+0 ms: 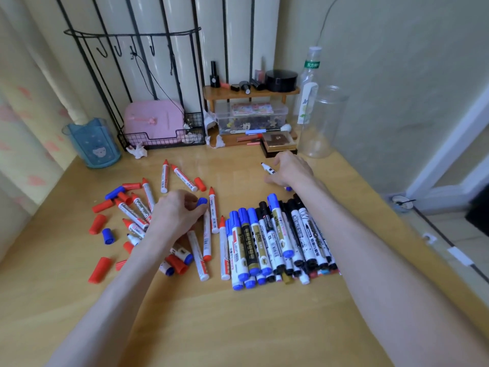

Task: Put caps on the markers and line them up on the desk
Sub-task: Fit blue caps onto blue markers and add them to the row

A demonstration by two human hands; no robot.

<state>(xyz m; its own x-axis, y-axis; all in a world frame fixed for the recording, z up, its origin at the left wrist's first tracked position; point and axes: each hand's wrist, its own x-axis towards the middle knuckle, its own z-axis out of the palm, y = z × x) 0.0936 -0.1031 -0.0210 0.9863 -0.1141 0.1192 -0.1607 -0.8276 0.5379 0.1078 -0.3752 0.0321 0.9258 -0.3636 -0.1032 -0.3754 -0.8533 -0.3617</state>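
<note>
Two things are in my grip. My left fingers [189, 206] pinch a loose blue cap [202, 201] over the scattered red markers [164, 178] and red caps [99, 266] on the left of the surface [211, 327]. My right fingers [280, 162] curl round an uncapped black-tipped marker [267, 168], just beyond the row of capped markers [277, 239] lying side by side.

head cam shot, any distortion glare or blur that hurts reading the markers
Head view: wide-angle visibly bends the wire rack; soft glare streaks the desk beside the right hand; lighting even, shadows faint; labels in the row of capped markers are soft, mostly unreadable; the blue cap pinched by the left hand shows clearly.
</note>
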